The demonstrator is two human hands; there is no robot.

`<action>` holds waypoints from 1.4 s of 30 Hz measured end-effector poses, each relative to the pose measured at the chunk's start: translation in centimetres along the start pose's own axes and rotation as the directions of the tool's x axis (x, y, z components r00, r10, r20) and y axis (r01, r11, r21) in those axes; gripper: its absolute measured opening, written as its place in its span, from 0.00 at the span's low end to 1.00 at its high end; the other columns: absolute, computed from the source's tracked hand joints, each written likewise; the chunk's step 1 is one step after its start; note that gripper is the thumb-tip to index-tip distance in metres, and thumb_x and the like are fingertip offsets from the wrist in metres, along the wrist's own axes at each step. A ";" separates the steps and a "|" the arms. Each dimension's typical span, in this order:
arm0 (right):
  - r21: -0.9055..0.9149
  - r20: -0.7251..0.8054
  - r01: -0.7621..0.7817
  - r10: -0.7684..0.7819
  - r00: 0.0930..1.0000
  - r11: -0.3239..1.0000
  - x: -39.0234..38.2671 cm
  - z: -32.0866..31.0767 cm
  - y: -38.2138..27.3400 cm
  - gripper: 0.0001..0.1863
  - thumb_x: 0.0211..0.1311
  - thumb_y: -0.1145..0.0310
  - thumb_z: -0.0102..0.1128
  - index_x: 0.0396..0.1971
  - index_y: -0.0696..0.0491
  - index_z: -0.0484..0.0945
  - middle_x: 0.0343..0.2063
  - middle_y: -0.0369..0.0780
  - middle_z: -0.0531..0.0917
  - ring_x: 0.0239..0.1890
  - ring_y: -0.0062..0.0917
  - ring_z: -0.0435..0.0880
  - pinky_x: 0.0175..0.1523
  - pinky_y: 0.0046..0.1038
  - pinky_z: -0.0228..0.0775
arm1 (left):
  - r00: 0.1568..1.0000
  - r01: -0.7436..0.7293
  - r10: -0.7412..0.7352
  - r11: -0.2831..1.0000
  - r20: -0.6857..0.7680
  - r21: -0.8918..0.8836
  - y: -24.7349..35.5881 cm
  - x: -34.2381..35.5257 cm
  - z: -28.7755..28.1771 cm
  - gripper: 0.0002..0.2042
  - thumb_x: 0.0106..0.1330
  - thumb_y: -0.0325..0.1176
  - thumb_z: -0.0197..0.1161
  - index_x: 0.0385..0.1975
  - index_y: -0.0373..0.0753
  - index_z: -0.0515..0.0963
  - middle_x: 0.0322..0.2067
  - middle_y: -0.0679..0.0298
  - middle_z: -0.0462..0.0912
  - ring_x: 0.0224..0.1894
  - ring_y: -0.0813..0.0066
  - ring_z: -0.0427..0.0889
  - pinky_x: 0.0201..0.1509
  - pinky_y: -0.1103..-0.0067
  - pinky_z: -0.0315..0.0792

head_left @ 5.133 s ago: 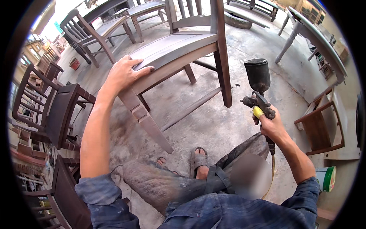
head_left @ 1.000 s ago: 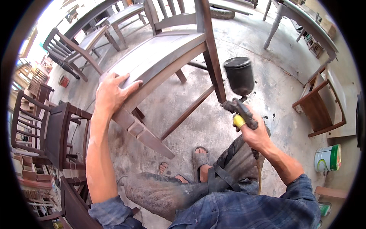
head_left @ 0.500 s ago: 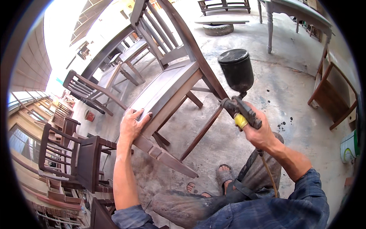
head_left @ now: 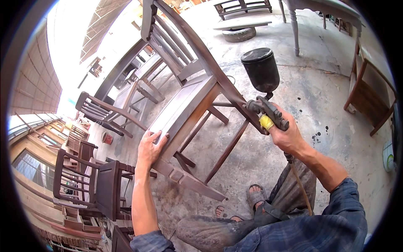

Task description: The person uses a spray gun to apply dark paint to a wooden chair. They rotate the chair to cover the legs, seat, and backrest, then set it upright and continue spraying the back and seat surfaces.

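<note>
A slatted wooden chair (head_left: 192, 121) is standing left of the spray gun (head_left: 265, 80), its long rear post (head_left: 212, 67) slanting past the nozzle (head_left: 251, 106) — nearer the gun-gripping right hand (head_left: 286, 133) — the left hand (head_left: 149, 147) is clasping the seat's (head_left: 181, 108) corner.

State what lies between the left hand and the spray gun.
In the head view, the chair lies between left hand and spray gun: its side rail, stretchers and rear leg, with floor showing through.

The right hand (head_left: 288, 133) partly hides the spray gun (head_left: 261, 77); the top edge crops a table (head_left: 328, 8).
</note>
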State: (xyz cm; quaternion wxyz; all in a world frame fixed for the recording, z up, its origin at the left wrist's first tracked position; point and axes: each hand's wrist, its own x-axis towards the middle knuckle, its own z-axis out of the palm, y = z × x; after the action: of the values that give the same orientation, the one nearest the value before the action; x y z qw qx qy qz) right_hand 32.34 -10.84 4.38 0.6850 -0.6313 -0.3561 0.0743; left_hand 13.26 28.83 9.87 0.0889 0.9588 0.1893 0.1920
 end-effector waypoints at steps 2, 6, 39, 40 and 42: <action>-0.043 -0.034 0.009 -0.010 0.999 0.999 0.4 0.2 0.0 0.24 0.66 0.78 0.58 0.63 0.59 0.72 0.34 0.33 0.79 0.33 0.13 0.74 0.39 0.20 0.69 | 1.000 0.004 -0.004 1.000 0.002 -0.008 -0.5 -0.2 0.0 0.22 0.66 0.48 0.68 0.50 0.34 0.85 0.41 0.49 0.82 0.45 0.55 0.83 0.51 0.70 0.74; 0.054 -0.017 -0.068 0.069 0.997 0.996 -0.6 1.4 -0.7 0.21 0.72 0.73 0.59 0.63 0.58 0.73 0.30 0.31 0.78 0.30 0.13 0.74 0.36 0.20 0.69 | 1.000 -0.026 0.026 0.999 0.011 -0.023 -1.5 0.3 0.9 0.23 0.66 0.49 0.69 0.49 0.35 0.86 0.41 0.50 0.82 0.45 0.57 0.82 0.52 0.71 0.73; 0.182 0.181 -0.139 0.106 0.978 0.973 -5.4 6.2 -2.9 0.26 0.68 0.76 0.61 0.65 0.61 0.71 0.39 0.37 0.81 0.39 0.14 0.75 0.45 0.19 0.71 | 0.997 0.062 -0.054 0.988 0.057 -0.141 -2.5 0.7 0.4 0.27 0.64 0.56 0.70 0.48 0.37 0.87 0.44 0.51 0.83 0.49 0.56 0.81 0.55 0.69 0.74; 0.153 0.137 -0.096 0.075 0.988 0.984 -5.5 6.3 -2.6 0.26 0.67 0.78 0.59 0.65 0.62 0.71 0.39 0.38 0.81 0.38 0.14 0.75 0.45 0.19 0.71 | 0.998 0.053 -0.045 0.988 0.054 -0.148 -2.7 0.7 0.4 0.27 0.63 0.56 0.70 0.48 0.37 0.87 0.44 0.51 0.83 0.49 0.57 0.81 0.55 0.69 0.74; 0.093 0.130 -0.082 0.070 0.989 0.992 -5.6 6.5 -2.9 0.26 0.66 0.78 0.59 0.65 0.62 0.71 0.39 0.38 0.82 0.39 0.14 0.76 0.45 0.19 0.71 | 0.998 0.038 -0.031 0.986 0.046 -0.159 -2.6 1.0 0.4 0.27 0.63 0.57 0.70 0.48 0.37 0.87 0.43 0.51 0.83 0.48 0.57 0.82 0.54 0.70 0.74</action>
State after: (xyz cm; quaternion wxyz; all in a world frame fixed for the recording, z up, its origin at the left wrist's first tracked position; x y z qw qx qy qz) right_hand 23.39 -9.19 4.51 0.6877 -0.6042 -0.3704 0.1577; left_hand 13.40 31.55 9.21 0.1731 0.9491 0.1879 0.1843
